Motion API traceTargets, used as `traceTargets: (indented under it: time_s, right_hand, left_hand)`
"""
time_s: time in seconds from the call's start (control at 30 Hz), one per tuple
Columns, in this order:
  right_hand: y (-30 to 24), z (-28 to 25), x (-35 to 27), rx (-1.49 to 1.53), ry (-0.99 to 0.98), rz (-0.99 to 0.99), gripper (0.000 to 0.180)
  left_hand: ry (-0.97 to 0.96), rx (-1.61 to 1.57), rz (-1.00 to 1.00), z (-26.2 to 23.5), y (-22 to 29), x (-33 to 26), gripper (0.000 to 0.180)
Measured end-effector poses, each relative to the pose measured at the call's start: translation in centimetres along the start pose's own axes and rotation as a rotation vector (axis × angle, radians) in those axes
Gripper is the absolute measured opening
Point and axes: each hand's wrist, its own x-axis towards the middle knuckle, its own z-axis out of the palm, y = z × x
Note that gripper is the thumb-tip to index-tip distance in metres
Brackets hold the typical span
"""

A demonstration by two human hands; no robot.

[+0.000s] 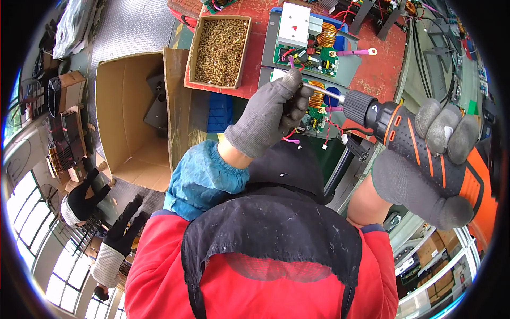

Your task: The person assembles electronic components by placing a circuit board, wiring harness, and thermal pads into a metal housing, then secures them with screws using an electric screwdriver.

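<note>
My right hand (pixel 406 181), in a grey glove, is wrapped round an orange and black power screwdriver (pixel 397 126). Its slim bit (pixel 326 92) points left, held nearly level. At the tip my left hand (pixel 268 111), gloved too, has thumb and fingers pinched together; whatever small piece sits between them is hidden. Just beyond and below the bit lies a green circuit board (pixel 312 126) with a copper-wound coil, partly covered by my left hand. Farther off, a second circuit board (pixel 313 63) carries another coil, a white block (pixel 294 24) and a purple lead with a ring terminal (pixel 372 51).
A shallow cardboard tray (pixel 187 74) full of small brassy screws stands on the red worktop (pixel 380 69). Left of it is a large open carton (pixel 133 117) with dark parts inside. A blue bin (pixel 219 112) sits below the tray. Two people stand at the far left.
</note>
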Motion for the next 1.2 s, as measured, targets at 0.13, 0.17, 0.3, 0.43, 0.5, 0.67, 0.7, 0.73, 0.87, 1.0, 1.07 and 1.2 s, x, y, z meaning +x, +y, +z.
traceTargets:
  time_s: [0.13,0.17,0.3,0.43,0.5,0.67,0.7,0.73,0.87,1.0,1.07,1.2]
  right_hand:
    - [0.3,-0.3,0.2,0.023,-0.027,-0.04,0.064]
    - [0.3,-0.2,0.2,0.011,-0.012,-0.049,0.065]
    - [0.8,-0.2,0.5,0.002,0.012,-0.173,0.068]
    - [0.1,-1.4,0.3,-0.084,-0.059,-0.022,0.068]
    - [0.3,-1.1,0.3,-0.063,-0.024,-0.042,0.069]
    - [0.2,-0.2,0.6,-0.018,0.005,-0.023,0.07]
    - [-0.1,-0.2,0.6,-0.009,-0.007,0.022,0.071]
    - [-0.1,-0.4,0.5,-0.01,-0.005,0.019,0.071]
    - [0.3,-0.1,0.4,-0.035,0.061,-0.05,0.069]
    - [0.5,-0.7,0.3,-0.082,0.029,-0.061,0.067]
    - [0.4,-0.3,0.5,-0.052,0.022,-0.068,0.067]
    - [0.4,-0.4,0.6,-0.045,0.029,-0.053,0.067]
  left_hand:
    - [-0.025,0.007,0.002,0.3,0.0,0.1,0.043]
    - [-0.021,0.008,-0.005,0.3,0.0,0.2,0.043]
    - [-0.036,0.055,0.028,0.1,-0.2,0.5,0.044]
    - [-0.057,0.032,0.037,0.1,-0.4,0.6,0.043]
    - [-0.003,0.1,0.02,0.8,-0.1,0.3,0.043]
    - [0.001,0.077,0.007,0.3,-0.5,0.9,0.042]
    - [0.01,0.09,0.018,0.3,-0.6,1.0,0.042]
    - [0.008,0.094,0.017,0.5,-0.6,0.9,0.042]
    - [0.011,0.073,0.007,0.7,-0.4,1.0,0.04]
    - [-0.012,0.105,0.017,1.0,-0.3,1.0,0.039]
    - [0.007,0.097,0.021,0.9,-0.3,1.1,0.039]
    - [0.018,0.091,-0.003,0.5,-0.2,1.3,0.04]
